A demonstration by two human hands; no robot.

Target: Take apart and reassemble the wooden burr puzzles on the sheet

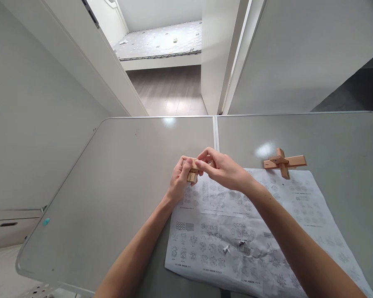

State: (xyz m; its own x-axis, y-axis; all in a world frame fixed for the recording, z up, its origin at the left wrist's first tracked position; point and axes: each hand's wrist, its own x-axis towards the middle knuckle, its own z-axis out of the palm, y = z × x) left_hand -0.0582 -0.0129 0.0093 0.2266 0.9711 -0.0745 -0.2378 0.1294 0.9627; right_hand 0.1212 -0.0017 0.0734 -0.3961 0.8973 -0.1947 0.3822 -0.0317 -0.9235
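My left hand (179, 176) grips light wooden puzzle pieces (192, 177) above the upper left corner of a printed sheet. From the right, my right hand (219, 165) closes its thumb and fingers on the same cluster of pieces. The fingers cover much of the wood, so I cannot tell how many pieces are there or how they fit. To the right, a cross-shaped set of interlocked wooden pieces (294, 161) stands at the sheet's top edge, apart from both hands.
The large creased instruction sheet (217, 256), covered in small diagrams, lies under my forearms. It rests on a grey folding table (105, 198) with a metal seam (216, 132). A small blue-green blob (46, 221) is at the table's left edge. Beyond stands an open doorway.
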